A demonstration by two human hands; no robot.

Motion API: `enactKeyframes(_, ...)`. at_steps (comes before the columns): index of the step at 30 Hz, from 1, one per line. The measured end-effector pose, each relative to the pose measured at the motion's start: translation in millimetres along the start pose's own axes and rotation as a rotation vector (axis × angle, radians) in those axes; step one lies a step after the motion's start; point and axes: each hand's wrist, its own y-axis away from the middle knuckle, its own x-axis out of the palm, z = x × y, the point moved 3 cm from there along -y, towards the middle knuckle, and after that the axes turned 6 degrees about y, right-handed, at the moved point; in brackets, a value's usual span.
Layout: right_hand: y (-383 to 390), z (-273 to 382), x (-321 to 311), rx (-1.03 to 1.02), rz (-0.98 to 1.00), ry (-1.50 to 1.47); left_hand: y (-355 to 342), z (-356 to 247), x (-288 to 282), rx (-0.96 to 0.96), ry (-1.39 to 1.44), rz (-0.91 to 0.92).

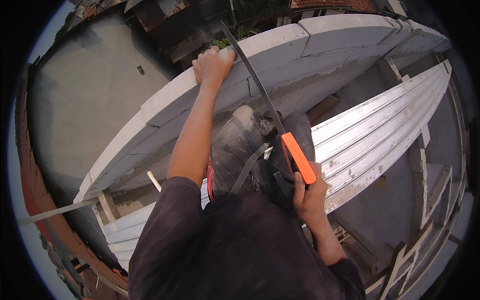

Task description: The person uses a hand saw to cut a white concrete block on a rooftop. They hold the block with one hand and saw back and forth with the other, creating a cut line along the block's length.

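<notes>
A pale block wall (345,37) arcs from the left of the frame to the upper right, its joints tight and its top edge bare. Below it slants a ribbed metal platform (377,130), apparently laid alongside as a perch for the person. The saw (263,90) runs diagonally from upper centre to just right of centre, its blade crossing the wall's top in view; whether they touch cannot be told. The left hand (213,65), upper centre, curls over the wall's edge, probably for steadiness. The right hand (310,192), right of centre, wraps the orange handle (300,159), thumb alongside, seemingly for control of the blade's angle.
</notes>
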Motion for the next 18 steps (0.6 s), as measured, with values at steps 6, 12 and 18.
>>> enactKeyframes(6,-99,-2,48,0.071,0.0,0.0,-10,-11,-6,0.008,0.012,0.074)
enactKeyframes(12,31,-33,7,0.063,0.0,0.035,-2,1,1,-0.025,0.0,0.008)
enactKeyframes(18,-103,-8,56,0.115,0.051,-0.03,-2,-7,-4,-0.027,0.019,0.063)
